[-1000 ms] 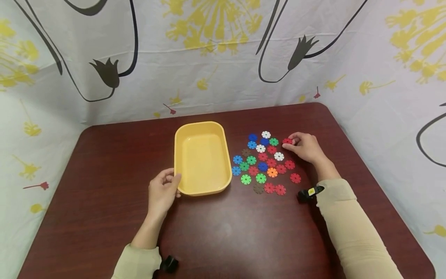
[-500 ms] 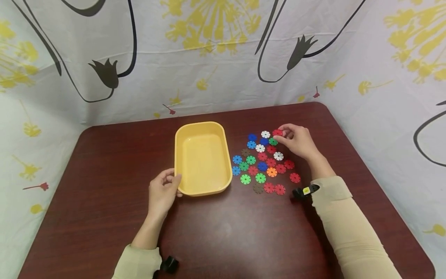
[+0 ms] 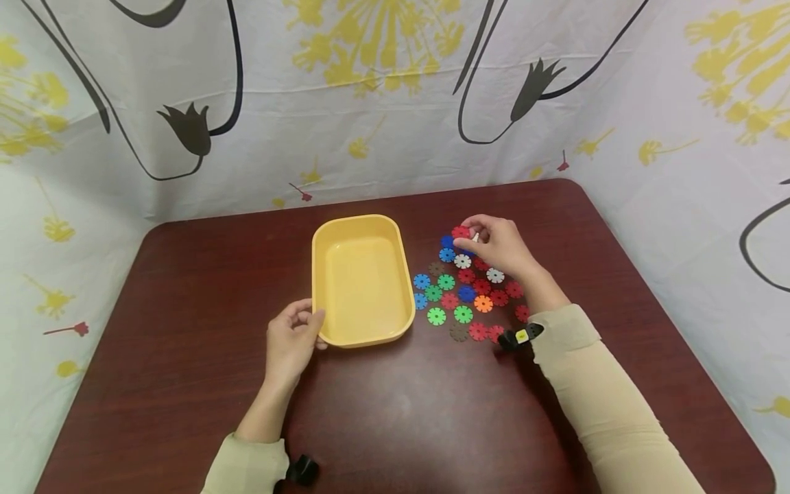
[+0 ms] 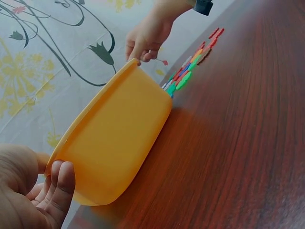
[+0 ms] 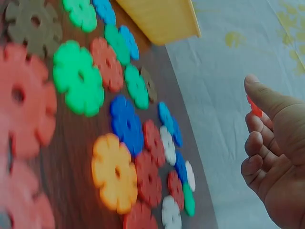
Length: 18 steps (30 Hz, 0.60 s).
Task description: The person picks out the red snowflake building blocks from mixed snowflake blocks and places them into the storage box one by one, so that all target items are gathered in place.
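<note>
My right hand [image 3: 503, 247] pinches the red disc [image 3: 460, 232] at two o'clock from the yellow tray [image 3: 364, 342]; my left hand [image 3: 290, 345] grips this tray at its eight o'clock; if the pinch loosens, the disc may fall among the loose discs [image 3: 446, 282].

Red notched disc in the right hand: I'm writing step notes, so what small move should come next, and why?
Probably carry the red notched disc left, over the yellow tray: the right hand pinches it above the table, to the tray's right, while the left hand holds the tray's near-left corner.
</note>
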### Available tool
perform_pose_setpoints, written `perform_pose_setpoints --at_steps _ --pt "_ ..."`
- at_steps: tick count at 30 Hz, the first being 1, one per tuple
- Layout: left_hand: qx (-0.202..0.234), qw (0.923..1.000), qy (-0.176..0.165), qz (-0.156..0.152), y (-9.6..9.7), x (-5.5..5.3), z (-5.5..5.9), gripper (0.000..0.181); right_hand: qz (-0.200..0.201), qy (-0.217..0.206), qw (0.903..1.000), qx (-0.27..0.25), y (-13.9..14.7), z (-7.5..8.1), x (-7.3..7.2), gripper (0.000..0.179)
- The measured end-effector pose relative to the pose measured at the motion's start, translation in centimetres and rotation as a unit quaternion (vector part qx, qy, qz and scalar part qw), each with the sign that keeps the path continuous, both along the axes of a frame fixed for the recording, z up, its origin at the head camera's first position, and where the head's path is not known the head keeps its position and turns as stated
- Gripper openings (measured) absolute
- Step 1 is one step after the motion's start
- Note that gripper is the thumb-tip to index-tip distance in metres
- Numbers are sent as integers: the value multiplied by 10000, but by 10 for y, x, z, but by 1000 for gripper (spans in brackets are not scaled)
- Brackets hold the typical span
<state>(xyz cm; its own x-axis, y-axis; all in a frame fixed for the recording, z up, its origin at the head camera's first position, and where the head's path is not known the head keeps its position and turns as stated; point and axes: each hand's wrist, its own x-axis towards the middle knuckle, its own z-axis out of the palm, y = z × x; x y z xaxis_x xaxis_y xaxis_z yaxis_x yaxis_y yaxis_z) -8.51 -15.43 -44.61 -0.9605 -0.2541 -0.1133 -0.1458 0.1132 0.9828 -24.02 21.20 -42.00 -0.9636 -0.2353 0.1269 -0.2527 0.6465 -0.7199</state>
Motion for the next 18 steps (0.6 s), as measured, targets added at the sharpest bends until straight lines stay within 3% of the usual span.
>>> perform_pose_setpoints --at_steps 7,18 --pt "-89 10000 19 -16 1 1 -2 29 362 229 9990 116 -27 5 -1 36" --pt "-18 9999 128 1 2 1 -3 30 978 297 9947 -122 -69 8 0 32"
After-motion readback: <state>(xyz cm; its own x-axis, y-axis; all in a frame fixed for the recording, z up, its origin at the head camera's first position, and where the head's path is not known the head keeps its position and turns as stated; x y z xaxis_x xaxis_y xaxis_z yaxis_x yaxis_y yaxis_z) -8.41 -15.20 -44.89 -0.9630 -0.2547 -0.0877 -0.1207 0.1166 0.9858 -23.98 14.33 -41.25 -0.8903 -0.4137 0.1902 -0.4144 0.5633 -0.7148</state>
